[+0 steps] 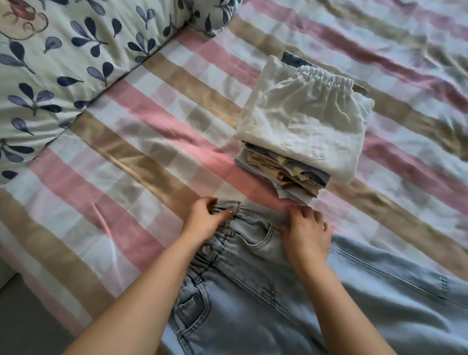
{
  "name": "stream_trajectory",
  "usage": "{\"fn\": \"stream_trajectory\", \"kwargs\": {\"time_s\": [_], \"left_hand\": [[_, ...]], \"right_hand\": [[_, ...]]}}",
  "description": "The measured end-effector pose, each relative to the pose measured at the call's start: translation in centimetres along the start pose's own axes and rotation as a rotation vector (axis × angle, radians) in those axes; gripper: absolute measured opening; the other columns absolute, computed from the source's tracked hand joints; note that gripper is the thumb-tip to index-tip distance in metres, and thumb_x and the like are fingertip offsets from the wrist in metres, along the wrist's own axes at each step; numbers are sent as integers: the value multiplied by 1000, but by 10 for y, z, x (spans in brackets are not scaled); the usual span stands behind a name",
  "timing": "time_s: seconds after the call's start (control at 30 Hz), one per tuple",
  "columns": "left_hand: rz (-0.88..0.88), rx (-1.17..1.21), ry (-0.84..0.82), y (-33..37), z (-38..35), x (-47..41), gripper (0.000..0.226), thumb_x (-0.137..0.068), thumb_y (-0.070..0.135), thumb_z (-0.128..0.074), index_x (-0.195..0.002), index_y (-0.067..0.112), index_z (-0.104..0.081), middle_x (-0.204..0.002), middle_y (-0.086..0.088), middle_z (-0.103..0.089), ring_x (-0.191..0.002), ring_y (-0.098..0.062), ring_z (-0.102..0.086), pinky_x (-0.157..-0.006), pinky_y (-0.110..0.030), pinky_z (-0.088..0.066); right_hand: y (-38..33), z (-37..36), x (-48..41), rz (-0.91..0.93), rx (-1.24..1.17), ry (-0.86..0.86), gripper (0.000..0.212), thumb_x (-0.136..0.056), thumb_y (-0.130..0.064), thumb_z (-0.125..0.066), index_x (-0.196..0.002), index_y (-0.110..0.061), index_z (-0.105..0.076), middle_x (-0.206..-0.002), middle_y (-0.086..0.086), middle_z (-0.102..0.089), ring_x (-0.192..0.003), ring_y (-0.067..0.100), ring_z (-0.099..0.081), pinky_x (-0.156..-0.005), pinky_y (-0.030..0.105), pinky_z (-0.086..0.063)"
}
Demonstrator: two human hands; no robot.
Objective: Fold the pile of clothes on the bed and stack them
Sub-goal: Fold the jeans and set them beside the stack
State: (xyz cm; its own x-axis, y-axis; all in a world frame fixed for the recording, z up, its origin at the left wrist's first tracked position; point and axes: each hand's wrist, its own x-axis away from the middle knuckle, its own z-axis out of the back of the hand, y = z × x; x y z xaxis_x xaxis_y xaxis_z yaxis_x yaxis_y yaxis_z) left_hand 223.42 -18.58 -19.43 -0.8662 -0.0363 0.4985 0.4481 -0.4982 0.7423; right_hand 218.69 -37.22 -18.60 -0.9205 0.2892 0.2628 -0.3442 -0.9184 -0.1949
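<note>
Where the bed (134, 152) comes nearest, light-blue jeans (259, 305) lie spread flat, waistband at the far end, legs running off right; the left hand (206, 217) pinches the waistband's left corner with curled fingers; the right hand (307, 230), fingers bent, grips the waistband's right part; just beyond sits a stack of folded clothes (304, 126), white shorts on top; far left, a leaf-print quilt (69, 52) on the pink-and-tan checked sheet.
</note>
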Motion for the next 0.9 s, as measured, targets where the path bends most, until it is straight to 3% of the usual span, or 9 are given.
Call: {"fn": "stream_trajectory", "kwargs": {"time_s": [0.1, 0.23, 0.33, 0.53, 0.67, 0.77, 0.9], "left_hand": [[-73, 81, 113, -2, -1, -3, 42, -75, 7, -75, -111, -5, -58, -104, -13, -63, -91, -18, -59, -76, -15, -44], [-182, 68, 282, -8, 16, -13, 32, -74, 4, -74, -104, 4, -63, -87, 3, -62, -80, -10, -57, -68, -3, -40], [-210, 7, 334, -7, 35, -39, 29, -76, 6, -73, -104, 4, -64, -94, -6, -66, -87, -16, -60, -77, -20, -45], [-280, -273, 339, -8, 29, -56, 29, -83, 13, -66, -110, 5, -60, -106, -12, -64, -100, -28, -57, -84, -32, -42], [-565, -513, 475, 3, 14, -17, 35, -81, 14, -64, -115, 6, -60, -115, -16, -57, -107, -33, -50, -91, -35, -31], [-770, -419, 220, 13, -18, 36, 25, -82, 12, -55, -104, 2, -64, -105, -14, -61, -100, -27, -53, -90, -35, -40], [-792, -256, -184, 26, -73, 104, 20, -79, 1, -55, -97, 1, -64, -94, -11, -62, -85, -25, -60, -80, -31, -47]], "right_hand": [[11, -1, -15, -121, 107, -65, 32, -90, -32, -51, -121, -25, -52, -123, 4, -53, -117, 26, -43, -87, 37, -33], [6, -1, -29, -52, 80, 28, 25, -89, -34, -54, -110, -24, -63, -115, 4, -59, -110, 28, -46, -81, 37, -32], [-3, -7, -33, -43, -9, 85, 27, -89, -30, -52, -114, -29, -63, -121, 1, -58, -114, 28, -44, -85, 37, -32], [-1, -19, -25, -74, -217, 156, 31, -89, -20, -50, -118, -27, -60, -123, 5, -57, -112, 30, -48, -85, 39, -36], [8, -4, 3, -11, -347, 236, 38, -79, -2, -57, -116, -10, -63, -116, 17, -59, -99, 39, -56, -79, 45, -46], [34, 4, 51, 2, -375, 288, 32, -72, 6, -65, -102, -3, -69, -105, 17, -64, -92, 38, -61, -75, 46, -51], [76, 9, 124, -110, -331, 335, 28, -64, 10, -73, -86, -7, -72, -88, 11, -68, -79, 36, -63, -65, 42, -50]]}}
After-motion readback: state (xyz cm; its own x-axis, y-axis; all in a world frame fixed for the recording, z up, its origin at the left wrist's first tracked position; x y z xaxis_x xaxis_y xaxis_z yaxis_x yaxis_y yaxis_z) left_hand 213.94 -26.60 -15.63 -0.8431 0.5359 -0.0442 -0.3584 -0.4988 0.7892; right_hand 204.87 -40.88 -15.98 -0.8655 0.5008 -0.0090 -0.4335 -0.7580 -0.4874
